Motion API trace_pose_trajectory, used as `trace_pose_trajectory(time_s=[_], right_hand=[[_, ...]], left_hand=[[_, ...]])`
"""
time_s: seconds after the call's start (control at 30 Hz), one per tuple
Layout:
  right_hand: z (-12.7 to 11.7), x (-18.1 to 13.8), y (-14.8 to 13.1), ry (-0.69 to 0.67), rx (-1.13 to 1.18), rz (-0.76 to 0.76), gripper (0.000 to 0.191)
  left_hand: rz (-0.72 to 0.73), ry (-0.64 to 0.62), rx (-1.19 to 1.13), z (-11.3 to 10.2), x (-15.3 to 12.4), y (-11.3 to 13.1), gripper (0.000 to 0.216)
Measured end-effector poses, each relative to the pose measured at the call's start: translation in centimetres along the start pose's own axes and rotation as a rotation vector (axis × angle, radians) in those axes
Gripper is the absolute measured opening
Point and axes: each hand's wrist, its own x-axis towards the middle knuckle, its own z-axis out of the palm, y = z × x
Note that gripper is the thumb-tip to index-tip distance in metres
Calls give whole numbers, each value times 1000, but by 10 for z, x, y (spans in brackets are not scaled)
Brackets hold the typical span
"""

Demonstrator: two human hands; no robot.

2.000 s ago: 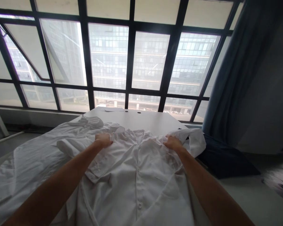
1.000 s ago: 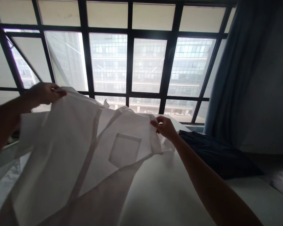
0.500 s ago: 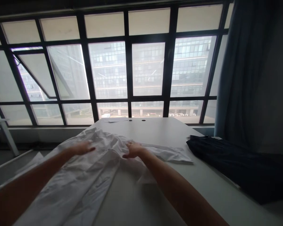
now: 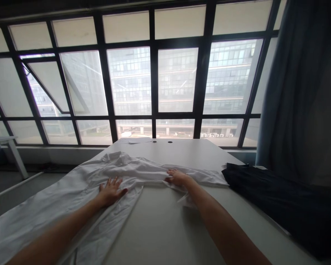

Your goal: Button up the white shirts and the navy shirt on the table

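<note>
A white shirt (image 4: 79, 184) lies spread over the left half of the table, wrinkled in places, its collar end toward the windows. One sleeve stretches out to the right across the tabletop. My left hand (image 4: 111, 192) rests flat on the body of the shirt with its fingers spread. On the extended sleeve lies my right hand (image 4: 178, 177), fingers stretched out and palm down. A bit of thin white cloth hangs below my right wrist. The lower part of the shirt is partly hidden by my left forearm.
The white table (image 4: 160, 221) runs toward the windows, with two dark round holes near its far edge. Folded dark navy cloth (image 4: 276, 202) lies along the right side, touching near the sleeve's end. A blue curtain (image 4: 281, 92) hangs at right. Another white table (image 4: 5, 140) stands at left.
My right hand has moved right along the sleeve, which now lies straighter. My left hand has come down and nearer, now flat on the shirt. The view has shifted slightly.
</note>
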Motion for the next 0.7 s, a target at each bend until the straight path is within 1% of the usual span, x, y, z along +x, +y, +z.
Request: trace_pose_trajectory(time_s=[0.1, 0.13, 0.27, 0.37, 0.43, 0.5, 0.57, 0.6, 0.63, 0.7], right_hand=[[-4, 18, 13, -108, -6, -23, 64], [-5, 24, 17, -122, -11, -26, 65], [-7, 44, 32, -134, -40, -32, 67], [-9, 53, 40, -122, -76, -37, 70], [-12, 56, 38, -103, -117, -28, 68], [-14, 55, 29, -62, -167, 17, 62], [-11, 47, 15, 22, -235, 72, 52], [-8, 41, 8, 81, -277, 76, 47], [-6, 33, 2, 136, -308, 57, 43], [-4, 13, -5, 217, -335, -7, 41]], left_hand=[[7, -12, 19, -1, 24, 1, 84], [7, -15, 25, 0, 32, 1, 84], [23, -11, 40, 3, 63, 0, 81], [43, 21, 36, 7, 74, -1, 78], [26, 57, 68, 7, 72, 4, 73], [-23, 117, 118, 7, 63, 17, 66], [-42, 188, 131, 9, 47, 35, 58], [-22, 216, 112, 11, 38, 45, 55], [2, 226, 87, 14, 30, 54, 54], [44, 207, 34, 20, 17, 68, 55]])
